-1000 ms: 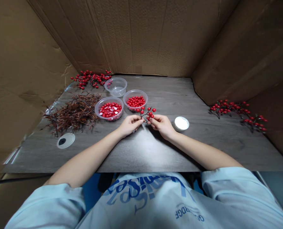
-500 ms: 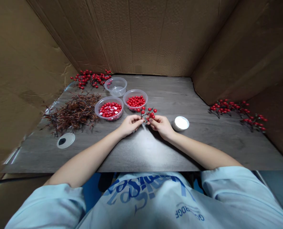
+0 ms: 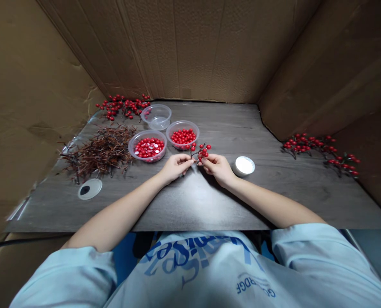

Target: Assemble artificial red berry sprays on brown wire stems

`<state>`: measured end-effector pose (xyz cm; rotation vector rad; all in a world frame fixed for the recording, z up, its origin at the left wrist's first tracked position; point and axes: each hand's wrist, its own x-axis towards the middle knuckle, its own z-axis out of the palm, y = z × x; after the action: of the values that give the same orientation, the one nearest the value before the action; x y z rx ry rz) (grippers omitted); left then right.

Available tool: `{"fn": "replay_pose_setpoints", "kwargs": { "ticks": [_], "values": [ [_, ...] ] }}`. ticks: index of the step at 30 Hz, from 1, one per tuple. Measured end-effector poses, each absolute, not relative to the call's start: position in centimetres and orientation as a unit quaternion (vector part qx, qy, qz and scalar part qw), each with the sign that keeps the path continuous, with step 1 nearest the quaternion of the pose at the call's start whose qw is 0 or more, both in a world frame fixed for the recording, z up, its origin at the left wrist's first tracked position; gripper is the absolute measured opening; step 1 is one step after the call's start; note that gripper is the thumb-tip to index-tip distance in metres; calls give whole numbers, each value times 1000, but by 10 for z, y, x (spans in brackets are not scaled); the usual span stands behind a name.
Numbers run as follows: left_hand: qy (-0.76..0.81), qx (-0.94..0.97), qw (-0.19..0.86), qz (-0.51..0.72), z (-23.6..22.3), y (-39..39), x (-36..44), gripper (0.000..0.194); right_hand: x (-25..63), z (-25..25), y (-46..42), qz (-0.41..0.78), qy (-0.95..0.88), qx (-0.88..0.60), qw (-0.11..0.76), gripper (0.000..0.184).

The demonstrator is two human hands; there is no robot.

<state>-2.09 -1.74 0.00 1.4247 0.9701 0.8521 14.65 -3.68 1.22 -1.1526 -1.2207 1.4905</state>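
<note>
Between my hands, over the middle of the table, is an artificial berry branch with several shiny red berries on dark twigs. My left hand pinches its stem between thumb and fingers. My right hand is closed at the berries on the branch's right side; whether it grips a berry or a twig is hidden by the fingers. Just beyond my hands stands a clear tub of red berries. To its left, another tub holds red berries mixed with white pieces. A small white-filled cup stands right of my right hand.
A heap of bare brown twigs lies at the left, with a round translucent lid before it. Behind are a clear tub and berried branches. More berried branches lie far right. Cardboard walls enclose the table.
The berries on the held branch have shifted slightly, and the right fingers have moved a little among them. Both hands stay in nearly the same place.
</note>
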Motion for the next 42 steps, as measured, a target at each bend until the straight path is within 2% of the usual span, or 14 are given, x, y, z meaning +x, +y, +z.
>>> {"fn": "replay_pose_setpoints", "kwargs": {
  "ticks": [8,16,42],
  "values": [
    [417,583,592,369,3,-18,-21,35,148,11,-35,609,-479,-460,434,29],
    [414,607,570,367,-4,-18,-22,31,147,12,-37,601,-488,-456,439,28],
    [397,618,565,375,-3,-20,-22,29,143,12,-41,630,-443,-451,452,36]
  ]
}}
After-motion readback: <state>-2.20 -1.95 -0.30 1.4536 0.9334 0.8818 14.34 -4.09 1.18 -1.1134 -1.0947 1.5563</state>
